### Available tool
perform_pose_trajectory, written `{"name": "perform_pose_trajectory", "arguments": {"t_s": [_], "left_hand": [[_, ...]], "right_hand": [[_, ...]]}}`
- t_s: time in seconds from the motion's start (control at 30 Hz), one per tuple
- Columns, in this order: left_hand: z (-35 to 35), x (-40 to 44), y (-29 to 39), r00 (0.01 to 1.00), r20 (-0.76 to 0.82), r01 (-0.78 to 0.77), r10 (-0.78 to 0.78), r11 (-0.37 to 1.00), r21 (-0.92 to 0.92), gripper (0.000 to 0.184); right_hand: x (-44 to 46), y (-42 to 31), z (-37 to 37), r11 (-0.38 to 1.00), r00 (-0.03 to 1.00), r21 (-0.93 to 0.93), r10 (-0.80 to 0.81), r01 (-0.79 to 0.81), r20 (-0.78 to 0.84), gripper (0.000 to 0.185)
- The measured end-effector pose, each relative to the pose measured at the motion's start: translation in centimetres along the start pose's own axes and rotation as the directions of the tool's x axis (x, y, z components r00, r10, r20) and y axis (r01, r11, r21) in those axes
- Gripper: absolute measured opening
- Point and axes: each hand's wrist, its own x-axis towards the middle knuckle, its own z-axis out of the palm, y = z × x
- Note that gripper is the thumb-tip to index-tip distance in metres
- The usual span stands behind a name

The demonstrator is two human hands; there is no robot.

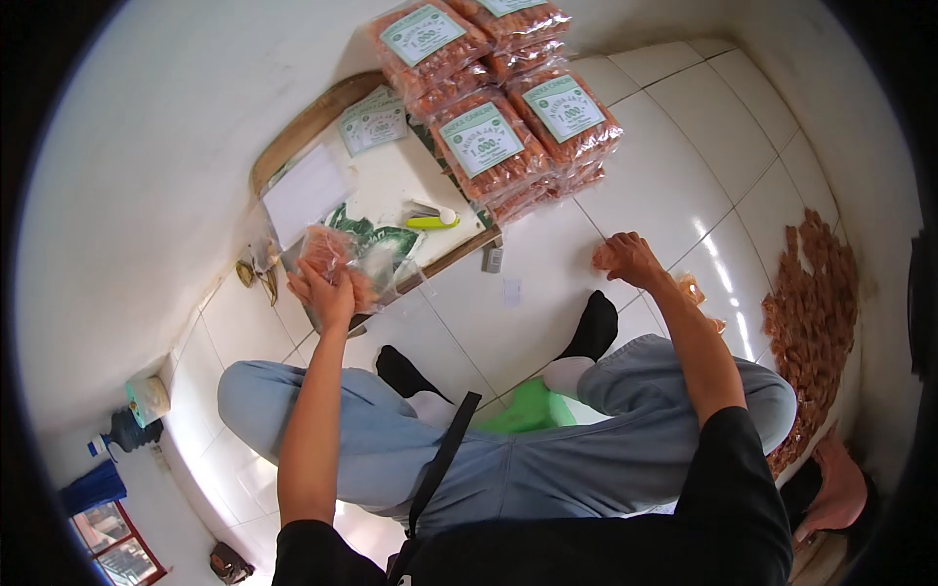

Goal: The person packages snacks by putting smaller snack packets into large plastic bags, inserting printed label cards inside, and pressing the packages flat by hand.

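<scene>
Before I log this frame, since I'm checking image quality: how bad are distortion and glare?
Head view: strong fisheye, with the floor tiles' lines curving and the corners black; bright glare streaks on the floor to the right of the right hand; glints on the stacked packs' plastic, though their large 1.000 print is readable.

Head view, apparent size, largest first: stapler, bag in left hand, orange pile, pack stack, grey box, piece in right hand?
1. Pack stack
2. Orange pile
3. Bag in left hand
4. Stapler
Not ranked: grey box and piece in right hand; they look alike, piece partly hidden.
</scene>
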Motion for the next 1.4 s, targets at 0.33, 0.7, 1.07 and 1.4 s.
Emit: {"name": "perform_pose_trajectory", "arguments": {"t_s": [0.33,0.7,1.07,1.4], "left_hand": [[-0.1,-0.6,1.0,0.999,-0.043,0.011,-0.014,0.997,-0.072,0.094],[0.2,-0.6,1.1,0.996,-0.088,0.006,-0.012,0.997,-0.077,0.093],[0.2,-1.0,1.1,0.993,-0.118,-0.018,0.009,0.997,-0.075,0.094],[-0.1,-1.0,1.4,0.996,-0.086,0.008,-0.014,0.998,-0.07,0.094]], "right_hand": [[4.4,-8.6,-6.5,0.971,0.986,0.171,0.161,-0.166,0.046,0.072],[4.3,-4.5,-1.8,-0.671,0.135,0.513,0.531,-0.535,0.836,0.033],[6.9,-9.4,3.4,0.313,0.308,-0.002,0.935,-0.95,0.177,0.059],[3.7,-12.6,3.3,0.871,0.87,-0.023,0.492,-0.491,0.042,0.088]]}}
